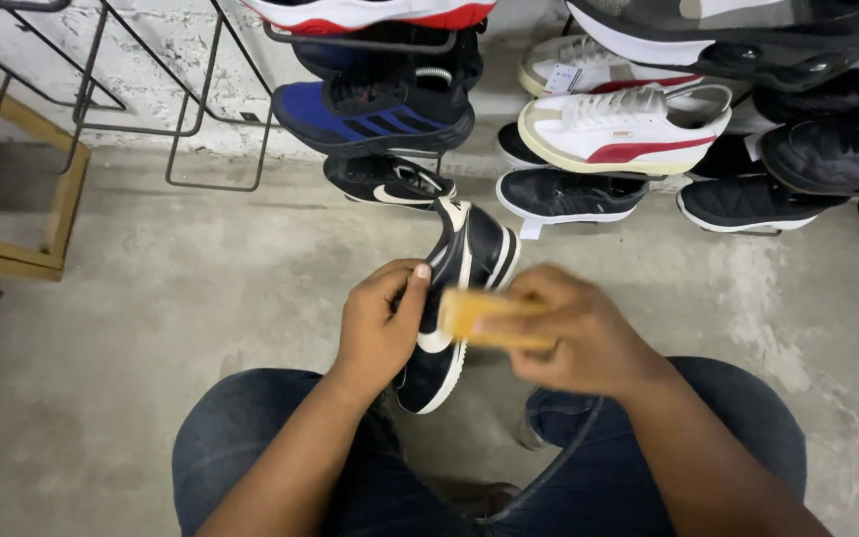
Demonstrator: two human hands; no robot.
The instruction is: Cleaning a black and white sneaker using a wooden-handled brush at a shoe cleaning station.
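White tag point(562, 80) on white shoe point(620, 129), top right.

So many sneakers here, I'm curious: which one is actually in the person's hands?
The black sneaker with white trim, gripped by the left hand over the lap. The others sit on the rack or floor, untouched.

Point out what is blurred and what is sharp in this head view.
Head view: the right hand and the yellow-orange block it holds are smeared by motion blur; the left hand, the black sneaker and the shoes on the wire rack are sharp; lighting is flat.
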